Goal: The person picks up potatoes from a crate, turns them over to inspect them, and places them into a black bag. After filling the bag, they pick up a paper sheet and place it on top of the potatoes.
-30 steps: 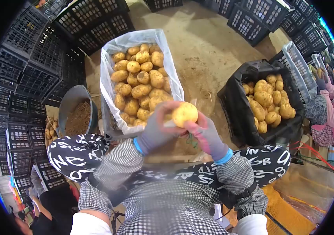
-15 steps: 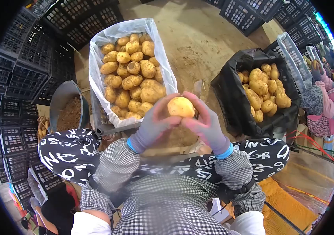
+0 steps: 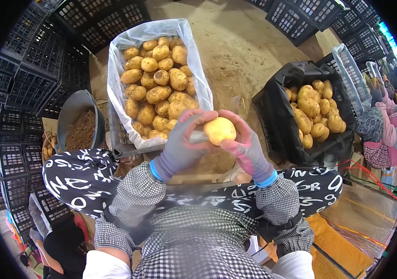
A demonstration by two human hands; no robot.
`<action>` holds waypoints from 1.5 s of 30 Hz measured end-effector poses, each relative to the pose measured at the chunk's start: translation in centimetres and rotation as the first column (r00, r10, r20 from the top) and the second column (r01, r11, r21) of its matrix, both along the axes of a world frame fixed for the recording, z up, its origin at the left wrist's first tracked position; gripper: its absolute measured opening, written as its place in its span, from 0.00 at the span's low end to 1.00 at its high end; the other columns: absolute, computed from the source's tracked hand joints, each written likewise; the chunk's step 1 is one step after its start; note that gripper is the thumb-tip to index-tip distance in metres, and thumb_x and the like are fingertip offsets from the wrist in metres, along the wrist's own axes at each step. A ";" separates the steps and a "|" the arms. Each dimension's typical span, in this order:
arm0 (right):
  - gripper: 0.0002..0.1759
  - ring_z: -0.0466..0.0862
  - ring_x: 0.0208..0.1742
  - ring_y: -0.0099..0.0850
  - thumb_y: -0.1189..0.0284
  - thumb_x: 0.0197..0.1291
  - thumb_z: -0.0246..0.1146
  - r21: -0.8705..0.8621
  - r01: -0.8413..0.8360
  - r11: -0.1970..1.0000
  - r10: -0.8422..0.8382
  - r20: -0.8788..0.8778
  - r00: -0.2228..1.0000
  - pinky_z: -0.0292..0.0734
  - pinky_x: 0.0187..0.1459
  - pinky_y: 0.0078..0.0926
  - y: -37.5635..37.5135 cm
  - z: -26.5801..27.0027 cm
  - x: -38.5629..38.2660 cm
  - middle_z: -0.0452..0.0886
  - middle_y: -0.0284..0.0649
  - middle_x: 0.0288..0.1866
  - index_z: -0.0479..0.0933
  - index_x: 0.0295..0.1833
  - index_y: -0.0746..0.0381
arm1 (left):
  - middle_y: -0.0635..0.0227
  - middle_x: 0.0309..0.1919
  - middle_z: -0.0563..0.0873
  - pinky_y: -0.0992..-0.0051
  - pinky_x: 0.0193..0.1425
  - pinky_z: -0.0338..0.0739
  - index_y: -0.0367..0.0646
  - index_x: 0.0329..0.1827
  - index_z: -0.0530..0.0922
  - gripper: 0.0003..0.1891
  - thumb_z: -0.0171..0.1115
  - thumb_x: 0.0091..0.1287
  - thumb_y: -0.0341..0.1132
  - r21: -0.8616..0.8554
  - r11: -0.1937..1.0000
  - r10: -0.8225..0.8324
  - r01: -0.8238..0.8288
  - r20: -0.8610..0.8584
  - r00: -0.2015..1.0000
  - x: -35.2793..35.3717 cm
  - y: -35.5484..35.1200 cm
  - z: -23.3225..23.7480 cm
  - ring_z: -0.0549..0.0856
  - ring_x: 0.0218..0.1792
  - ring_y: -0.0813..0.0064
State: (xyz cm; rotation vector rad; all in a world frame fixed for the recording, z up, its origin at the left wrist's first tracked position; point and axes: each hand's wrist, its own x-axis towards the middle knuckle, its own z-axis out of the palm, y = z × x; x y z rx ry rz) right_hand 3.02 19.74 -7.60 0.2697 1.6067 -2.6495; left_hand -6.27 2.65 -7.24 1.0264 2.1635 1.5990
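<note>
To the far left, a round grey bucket [image 3: 99,125] of brown soil stands beyond the left hand, beside a dark crate with a translucent white liner [image 3: 114,88], heaped with earthy yellow potatoes [image 3: 157,95]. The left hand [image 3: 180,146], in a grey-purple knit glove, curls just in front of that crate's near right corner. Its thumb and fingers stand partly apart around a pale, glossy sliver [image 3: 199,136] that I can't identify; whether it is gripped, I can't tell.

Just to the right of those fingertips is a smooth, pale-yellow potato [image 3: 220,131], almost round, its slightly longer axis running roughly from hand to hand. It lies at the left side of the right hand [image 3: 250,151], in a matching glove with pink-stained fingers, which pinches it between thumb below and fingers above; the right hand is nearer. Farther right, past that hand, sits a crate lined in black plastic [image 3: 273,109], holding more potatoes [image 3: 317,109].

Compared with half a second earlier, the potato sits farther from the left thumb, and the pale sliver shows between them.
</note>
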 end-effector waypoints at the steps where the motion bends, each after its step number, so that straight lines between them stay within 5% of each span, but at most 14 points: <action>1: 0.45 0.72 0.67 0.28 0.59 0.55 0.75 -0.017 -0.004 1.000 0.004 -0.001 1.000 0.70 0.66 0.27 0.0 0.0 0.1 0.71 0.39 0.66 0.63 0.73 0.66 | 0.64 0.54 0.78 0.69 0.69 0.69 0.43 0.63 0.78 0.33 0.77 0.50 0.30 0.015 1.000 -0.002 0.002 0.004 1.000 -0.1 -0.1 -0.2 0.76 0.62 0.65; 8: 0.31 0.81 0.53 0.26 0.74 0.61 0.66 0.069 0.102 0.992 -0.110 0.131 0.985 0.79 0.53 0.25 0.3 -0.3 0.1 0.80 0.40 0.56 0.67 0.70 0.66 | 0.60 0.58 0.79 0.65 0.67 0.71 0.41 0.62 0.76 0.29 0.73 0.58 0.39 0.095 0.995 -0.073 0.042 0.351 0.934 -0.1 0.2 -1.0 0.78 0.60 0.62; 15: 0.30 0.79 0.34 0.25 0.56 0.66 0.58 0.177 0.498 0.849 -0.497 -0.050 0.866 0.74 0.32 0.21 1.6 5.5 4.7 0.80 0.42 0.48 0.68 0.66 0.66 | 0.56 0.40 0.83 0.57 0.52 0.77 0.41 0.54 0.80 0.18 0.63 0.63 0.40 -0.246 0.844 0.330 -0.477 -0.463 0.822 -14.8 -0.7 -7.5 0.81 0.45 0.50; 19: 0.37 0.81 0.37 0.27 0.64 0.54 0.61 0.486 0.774 0.406 -0.745 -0.313 0.588 0.79 0.29 0.22 -3.5 15.9 15.8 0.77 0.48 0.57 0.64 0.68 0.68 | 0.57 0.42 0.83 0.58 0.52 0.78 0.42 0.55 0.78 0.18 0.63 0.64 0.39 -0.525 0.791 0.027 -0.314 -0.482 0.876 -23.9 -3.1 -12.6 0.82 0.46 0.52; 22: 0.31 0.80 0.36 0.25 0.62 0.62 0.60 0.308 0.850 -0.427 -0.584 -0.812 0.001 0.79 0.35 0.20 -8.3 21.9 26.0 0.78 0.47 0.55 0.65 0.67 0.67 | 0.57 0.44 0.82 0.58 0.52 0.78 0.42 0.57 0.77 0.19 0.63 0.65 0.39 -0.620 0.733 -0.125 -0.280 -0.527 0.840 -28.0 2.3 -17.1 0.82 0.47 0.54; 24: 0.28 0.77 0.33 0.23 0.60 0.68 0.57 0.020 0.690 -0.723 -0.337 -0.883 -0.327 0.74 0.34 0.17 -11.4 26.1 31.1 0.79 0.44 0.47 0.66 0.66 0.67 | 0.58 0.45 0.82 0.59 0.52 0.79 0.43 0.57 0.77 0.19 0.63 0.66 0.39 -0.658 0.689 -0.143 -0.303 -0.534 0.833 -28.2 5.2 -18.0 0.82 0.47 0.55; 27: 0.24 0.74 0.27 0.18 0.61 0.68 0.60 0.098 0.068 -0.993 -0.109 -0.978 -0.178 0.68 0.29 0.14 -13.1 35.7 39.3 0.78 0.34 0.34 0.72 0.61 0.67 | 0.58 0.46 0.82 0.59 0.53 0.80 0.43 0.59 0.75 0.19 0.62 0.66 0.39 -0.686 0.662 -0.146 -0.301 -0.512 0.847 -28.8 5.8 -17.7 0.83 0.48 0.56; 30: 0.18 0.74 0.28 0.17 0.64 0.71 0.58 0.309 -0.073 -0.948 -0.283 -0.926 -0.251 0.70 0.31 0.15 -9.5 40.5 56.7 0.76 0.31 0.32 0.74 0.57 0.66 | 0.59 0.48 0.82 0.59 0.53 0.81 0.44 0.60 0.74 0.20 0.62 0.67 0.39 -0.652 0.714 -0.119 -0.256 -0.473 0.873 -29.9 5.4 -17.5 0.83 0.48 0.57; 32: 0.18 0.76 0.36 0.20 0.65 0.73 0.53 0.259 0.278 -0.925 -0.326 -0.916 -0.233 0.72 0.37 0.17 -10.4 41.4 63.8 0.78 0.36 0.42 0.73 0.60 0.66 | 0.59 0.49 0.82 0.60 0.53 0.81 0.44 0.61 0.74 0.20 0.62 0.67 0.38 -0.560 0.810 -0.072 -0.172 -0.387 0.919 -31.5 3.9 -18.3 0.83 0.49 0.58; 35: 0.23 0.80 0.54 0.27 0.65 0.76 0.47 0.377 0.335 -0.863 -0.426 -0.901 -0.084 0.76 0.52 0.22 -10.5 38.1 52.3 0.79 0.44 0.59 0.70 0.68 0.66 | 0.59 0.51 0.81 0.60 0.53 0.82 0.45 0.62 0.73 0.21 0.62 0.68 0.38 -0.230 0.973 0.036 -0.009 0.113 0.993 -31.6 -0.1 -15.7 0.84 0.49 0.60; 38: 0.25 0.78 0.64 0.34 0.61 0.75 0.49 0.488 0.018 -0.873 -0.478 -0.861 0.172 0.75 0.58 0.29 -6.8 31.0 43.8 0.78 0.49 0.62 0.74 0.60 0.74 | 0.60 0.52 0.81 0.61 0.53 0.83 0.46 0.63 0.72 0.21 0.62 0.69 0.38 0.176 0.984 -0.141 0.025 0.693 0.707 -25.6 -0.8 -8.5 0.84 0.50 0.61; 40: 0.25 0.78 0.63 0.39 0.62 0.72 0.52 0.340 -0.027 -0.940 -0.290 -0.756 0.587 0.74 0.59 0.31 -6.8 27.8 32.2 0.79 0.52 0.60 0.75 0.57 0.76 | 0.60 0.53 0.81 0.61 0.54 0.83 0.46 0.64 0.71 0.22 0.62 0.69 0.38 0.327 0.938 -0.330 0.115 0.743 0.583 -21.3 0.1 -4.1 0.84 0.50 0.62; 42: 0.25 0.79 0.61 0.41 0.62 0.73 0.51 0.596 0.455 -0.661 -0.204 -0.727 0.656 0.74 0.60 0.33 -6.1 27.4 21.1 0.80 0.51 0.59 0.75 0.57 0.76 | 0.61 0.60 0.78 0.64 0.59 0.82 0.48 0.70 0.64 0.27 0.61 0.72 0.41 0.385 0.896 -0.438 0.220 0.688 0.578 -15.7 0.2 2.1 0.82 0.57 0.66; 45: 0.20 0.81 0.37 0.22 0.68 0.69 0.58 0.675 0.613 0.410 -0.515 -0.384 0.767 0.76 0.35 0.20 -5.0 21.4 10.4 0.81 0.42 0.53 0.76 0.61 0.69 | 0.60 0.62 0.76 0.62 0.62 0.80 0.46 0.73 0.61 0.29 0.60 0.73 0.43 0.401 0.869 -0.493 0.289 0.666 0.560 -10.7 -0.7 6.0 0.80 0.61 0.63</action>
